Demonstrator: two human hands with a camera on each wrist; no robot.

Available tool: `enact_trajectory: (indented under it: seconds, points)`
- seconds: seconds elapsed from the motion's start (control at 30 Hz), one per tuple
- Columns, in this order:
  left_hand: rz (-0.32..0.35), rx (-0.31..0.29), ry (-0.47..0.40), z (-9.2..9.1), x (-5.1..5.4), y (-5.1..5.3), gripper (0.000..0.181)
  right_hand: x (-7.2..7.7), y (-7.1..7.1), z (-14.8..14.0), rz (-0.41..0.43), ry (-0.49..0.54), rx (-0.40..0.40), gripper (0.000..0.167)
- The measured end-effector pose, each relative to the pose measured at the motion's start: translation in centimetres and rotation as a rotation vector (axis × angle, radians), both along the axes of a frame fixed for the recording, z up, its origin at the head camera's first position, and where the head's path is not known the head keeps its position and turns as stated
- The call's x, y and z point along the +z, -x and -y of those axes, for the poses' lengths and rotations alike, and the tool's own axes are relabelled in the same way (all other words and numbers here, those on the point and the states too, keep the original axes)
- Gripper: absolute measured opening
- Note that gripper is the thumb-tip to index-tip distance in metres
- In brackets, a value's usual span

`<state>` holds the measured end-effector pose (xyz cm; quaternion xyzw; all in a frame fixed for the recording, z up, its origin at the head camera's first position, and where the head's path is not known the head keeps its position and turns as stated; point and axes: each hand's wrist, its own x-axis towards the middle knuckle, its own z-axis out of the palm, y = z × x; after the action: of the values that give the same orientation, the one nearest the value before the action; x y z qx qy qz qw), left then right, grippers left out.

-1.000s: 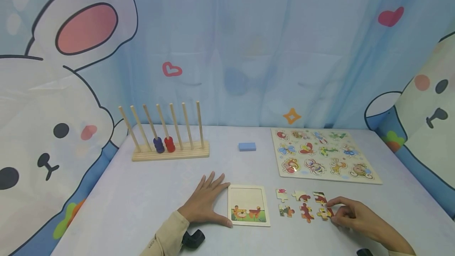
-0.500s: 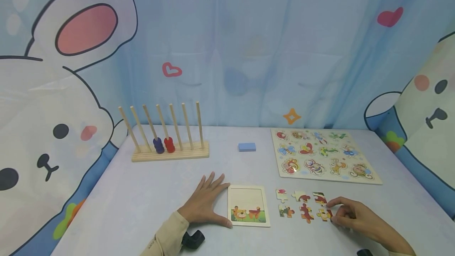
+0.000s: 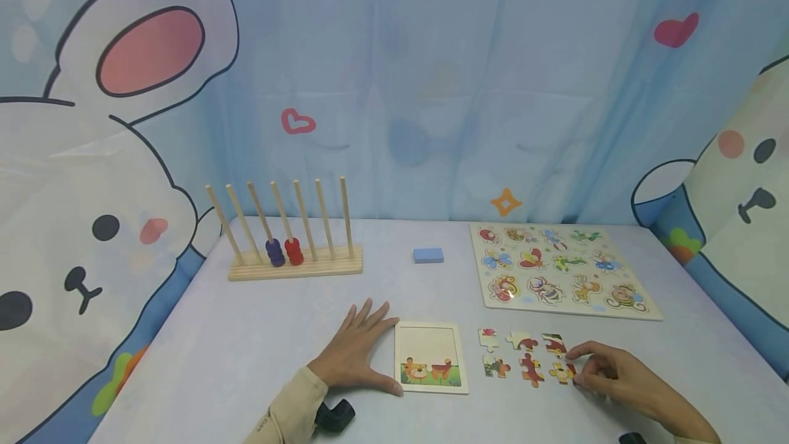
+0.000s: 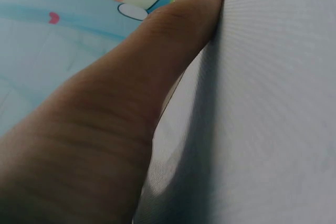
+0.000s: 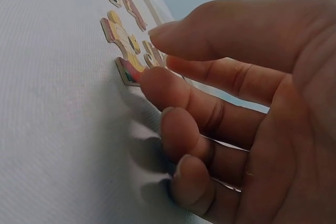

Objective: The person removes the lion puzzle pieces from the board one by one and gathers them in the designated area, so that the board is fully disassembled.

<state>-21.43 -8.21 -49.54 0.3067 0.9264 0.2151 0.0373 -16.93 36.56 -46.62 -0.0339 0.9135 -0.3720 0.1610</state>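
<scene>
Nearest to us, the person's left grip (image 3: 354, 355) is spread wide and lies beside a wooden frame (image 3: 429, 341). It has hold of nothing, but the thumb touches the frame's near left corner and a finger meets its far left corner. Maybe that is to stop the frame sliding. The frame lies flat near the middle of the surface (image 3: 246, 348). Its near part has an animal picture, and the rest is bare wood.

To the right lie six puzzle pieces (image 3: 532, 368), flat, in two rows of three. They may be spread out so each one is easy to see and pick. The right grip (image 3: 622, 375) is half curled, with its fingertips at the right end of the last piece (image 3: 562, 371) in the near row. I cannot tell if it pinches that piece or only touches it.

There are little gaps between the pieces, and a gap between them and the frame. The frame's thin rim looks like a small step to lift a piece over.

Farther back, the animal board (image 3: 524, 307) lies by the surface's far right corner, just beyond the pieces, so there is less room that way. A blue block (image 3: 428, 255) sits near the far edge. A stick rack (image 3: 333, 266) with blue and red beads stands near the far left corner. Behind the far edge hangs a blue curtain (image 3: 431, 88).
</scene>
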Motion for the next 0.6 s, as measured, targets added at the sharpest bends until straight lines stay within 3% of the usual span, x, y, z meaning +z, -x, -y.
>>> enact_trajectory:
  seconds: [0.17, 0.33, 0.6]
  points:
    - [-0.002, -0.002, -0.004, 0.1, -0.1, 0.0, 0.111, 0.2, 0.1, 0.2, 0.005, -0.006, -0.01, 0.037]
    - [-0.001, 0.006, 0.003, 0.1, -0.3, 0.1, 0.111, 0.7, 0.4, 0.6, -0.02, 0.03, 0.03, 0.038]
    - [0.006, 0.007, 0.007, 0.1, -0.3, 0.1, 0.111, 1.8, 1.0, 2.9, -0.201, -0.027, -0.016, 0.034]
